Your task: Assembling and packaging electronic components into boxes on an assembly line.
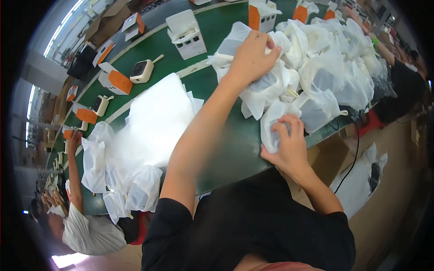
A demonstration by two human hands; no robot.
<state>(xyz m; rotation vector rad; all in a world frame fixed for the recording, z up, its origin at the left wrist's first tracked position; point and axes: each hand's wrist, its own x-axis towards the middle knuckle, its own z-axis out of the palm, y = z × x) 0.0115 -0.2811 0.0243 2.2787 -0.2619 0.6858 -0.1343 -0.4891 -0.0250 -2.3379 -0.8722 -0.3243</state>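
My left hand reaches across the green table and presses down on a heap of white translucent bags, each holding a small device. Its fingers grip the top of one bag at the heap's left edge. My right hand is near the table's front edge, fingers pinching another bagged device that lies against the heap.
A flat stack of empty white bags lies left of my arm, with more bagged devices at the front left. Beige devices and white-and-orange boxes line the far side. One co-worker sits at the left, another at the right.
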